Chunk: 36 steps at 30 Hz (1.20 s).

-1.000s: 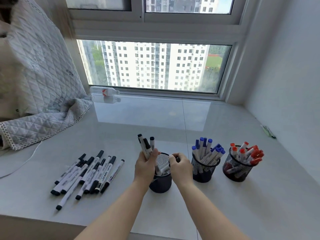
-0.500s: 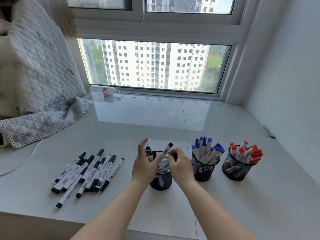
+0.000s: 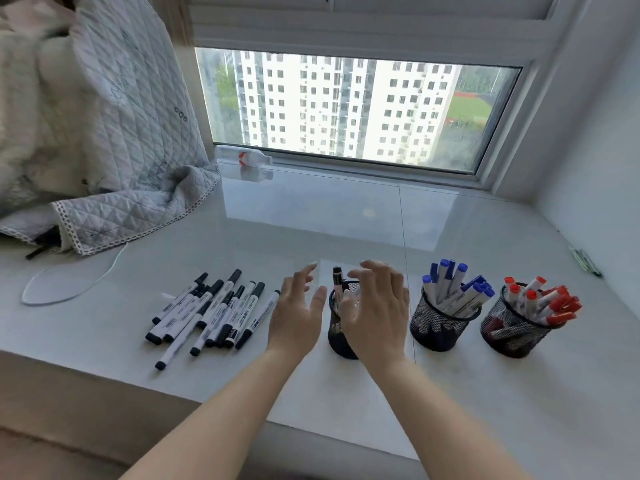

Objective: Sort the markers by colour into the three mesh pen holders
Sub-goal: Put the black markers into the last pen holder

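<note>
Three black mesh pen holders stand in a row on the white sill. The left holder [image 3: 338, 341] has a black-capped marker [image 3: 337, 279] sticking up from it. The middle holder [image 3: 437, 330] is full of blue markers, the right holder [image 3: 512, 337] of red ones. My left hand [image 3: 297, 311] hovers just left of the left holder, fingers spread and empty. My right hand [image 3: 377, 308] hovers over and in front of that holder, fingers apart, hiding most of its rim. A pile of black markers [image 3: 211, 311] lies on the sill to the left.
A quilted grey blanket [image 3: 114, 140] is heaped at the back left, with a white cable [image 3: 74, 289] looping out of it. A small bottle [image 3: 249, 157] lies by the window. Pens [image 3: 585, 260] lie by the right wall. The sill's front edge runs near my forearms.
My left hand held several black markers above the left holder; they have gone into it. Both hands have let go and spread apart. The view has shifted lower and closer.
</note>
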Each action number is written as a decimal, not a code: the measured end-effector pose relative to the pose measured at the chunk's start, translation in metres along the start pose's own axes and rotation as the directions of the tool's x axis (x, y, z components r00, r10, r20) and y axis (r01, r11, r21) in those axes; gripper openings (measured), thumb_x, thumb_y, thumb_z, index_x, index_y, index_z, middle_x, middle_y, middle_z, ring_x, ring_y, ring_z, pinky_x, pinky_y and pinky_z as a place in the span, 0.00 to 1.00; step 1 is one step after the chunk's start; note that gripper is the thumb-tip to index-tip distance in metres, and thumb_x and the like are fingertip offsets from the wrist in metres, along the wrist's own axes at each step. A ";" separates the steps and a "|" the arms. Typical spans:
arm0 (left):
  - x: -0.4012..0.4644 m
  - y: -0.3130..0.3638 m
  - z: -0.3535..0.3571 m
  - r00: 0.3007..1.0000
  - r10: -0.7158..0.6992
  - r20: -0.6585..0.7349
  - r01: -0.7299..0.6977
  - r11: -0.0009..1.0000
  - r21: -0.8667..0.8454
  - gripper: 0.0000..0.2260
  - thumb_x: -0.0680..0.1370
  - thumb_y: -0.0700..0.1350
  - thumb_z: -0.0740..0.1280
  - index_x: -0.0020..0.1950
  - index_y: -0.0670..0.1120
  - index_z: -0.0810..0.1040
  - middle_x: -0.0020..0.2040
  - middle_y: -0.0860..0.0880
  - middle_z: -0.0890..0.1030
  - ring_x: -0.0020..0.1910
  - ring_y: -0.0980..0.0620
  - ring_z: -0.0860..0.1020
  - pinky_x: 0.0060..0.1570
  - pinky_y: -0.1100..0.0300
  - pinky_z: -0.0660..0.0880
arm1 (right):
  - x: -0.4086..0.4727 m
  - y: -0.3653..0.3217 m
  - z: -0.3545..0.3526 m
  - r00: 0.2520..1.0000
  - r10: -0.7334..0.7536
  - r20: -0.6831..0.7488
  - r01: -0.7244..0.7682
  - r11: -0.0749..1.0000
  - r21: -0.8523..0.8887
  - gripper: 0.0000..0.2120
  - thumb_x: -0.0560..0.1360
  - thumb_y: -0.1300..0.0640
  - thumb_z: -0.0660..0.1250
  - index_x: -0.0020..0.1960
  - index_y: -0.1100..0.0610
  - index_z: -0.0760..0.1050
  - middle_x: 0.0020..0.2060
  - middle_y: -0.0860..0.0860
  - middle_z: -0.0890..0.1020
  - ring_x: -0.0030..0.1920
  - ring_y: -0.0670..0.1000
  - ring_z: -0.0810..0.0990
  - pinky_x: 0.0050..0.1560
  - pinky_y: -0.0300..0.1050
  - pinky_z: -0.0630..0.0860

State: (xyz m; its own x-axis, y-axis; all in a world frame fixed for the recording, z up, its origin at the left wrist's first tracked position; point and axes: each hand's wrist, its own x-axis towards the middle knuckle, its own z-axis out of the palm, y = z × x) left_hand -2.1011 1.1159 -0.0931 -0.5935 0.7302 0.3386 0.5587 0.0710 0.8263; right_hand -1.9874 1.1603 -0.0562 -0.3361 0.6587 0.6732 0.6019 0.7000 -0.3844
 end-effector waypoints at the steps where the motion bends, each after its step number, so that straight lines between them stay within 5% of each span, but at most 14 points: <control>1: -0.001 -0.008 -0.008 1.000 -0.012 -0.028 0.013 1.000 0.021 0.16 0.78 0.50 0.60 0.66 0.56 0.66 0.56 0.55 0.71 0.53 0.57 0.73 0.49 0.61 0.67 | -0.002 -0.008 0.003 0.998 -0.055 -0.007 0.055 0.998 0.022 0.11 0.66 0.61 0.67 0.48 0.58 0.76 0.50 0.53 0.79 0.54 0.53 0.71 0.49 0.49 0.72; 6: -0.001 -0.053 -0.058 0.986 -0.139 -0.095 0.153 0.974 0.165 0.14 0.77 0.45 0.63 0.62 0.50 0.69 0.55 0.51 0.74 0.51 0.53 0.74 0.46 0.60 0.69 | -0.023 -0.047 0.031 0.909 -0.327 0.259 0.284 0.940 0.189 0.09 0.66 0.63 0.69 0.47 0.58 0.77 0.41 0.51 0.81 0.44 0.55 0.79 0.40 0.45 0.76; 12: 0.013 -0.088 -0.107 0.931 -0.337 -0.137 0.363 0.889 0.280 0.13 0.76 0.44 0.63 0.60 0.48 0.74 0.50 0.51 0.79 0.47 0.52 0.74 0.46 0.61 0.68 | -0.033 -0.059 0.077 0.798 -0.033 0.602 -0.108 0.974 0.197 0.11 0.76 0.56 0.58 0.58 0.52 0.71 0.53 0.47 0.77 0.55 0.48 0.72 0.46 0.41 0.67; 18: 0.024 -0.103 -0.121 0.952 -0.305 -0.008 0.235 0.717 0.657 0.13 0.78 0.53 0.60 0.57 0.47 0.76 0.56 0.46 0.77 0.57 0.47 0.72 0.54 0.56 0.71 | -0.026 -0.060 0.113 0.686 0.288 0.668 -0.396 0.918 0.011 0.17 0.76 0.52 0.57 0.63 0.54 0.69 0.57 0.52 0.76 0.60 0.53 0.71 0.53 0.45 0.69; 24: 0.025 -0.106 -0.114 0.979 -0.199 0.044 0.078 0.568 0.819 0.17 0.76 0.59 0.60 0.57 0.49 0.76 0.56 0.50 0.78 0.61 0.50 0.71 0.56 0.55 0.69 | -0.017 -0.074 0.145 0.626 0.390 0.676 -0.395 0.905 -0.156 0.30 0.75 0.39 0.57 0.67 0.59 0.64 0.63 0.55 0.71 0.64 0.56 0.67 0.61 0.49 0.66; 30: 0.022 -0.107 -0.104 0.980 -0.184 0.072 0.035 0.521 0.853 0.22 0.76 0.62 0.56 0.59 0.47 0.75 0.57 0.48 0.77 0.59 0.49 0.71 0.55 0.55 0.68 | -0.004 -0.080 0.162 0.610 0.407 0.680 -0.334 0.910 -0.245 0.33 0.74 0.37 0.56 0.68 0.61 0.62 0.63 0.57 0.70 0.64 0.57 0.68 0.60 0.50 0.67; 36: 0.019 -0.105 -0.094 0.972 -0.221 0.075 0.075 0.599 0.797 0.23 0.77 0.60 0.58 0.60 0.43 0.72 0.59 0.45 0.75 0.60 0.47 0.72 0.54 0.56 0.71 | 0.002 -0.073 0.164 0.578 0.365 0.730 -0.301 0.927 -0.226 0.31 0.75 0.38 0.56 0.68 0.60 0.63 0.64 0.56 0.70 0.64 0.57 0.68 0.60 0.50 0.68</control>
State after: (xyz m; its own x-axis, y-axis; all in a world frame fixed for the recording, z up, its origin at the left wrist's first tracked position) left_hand -2.2255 1.0578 -0.1311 -0.6571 0.7453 0.1129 0.7523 0.6387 0.1616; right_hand -2.1508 1.1562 -0.1302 -0.5030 0.8377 -0.2128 0.8225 0.3882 -0.4158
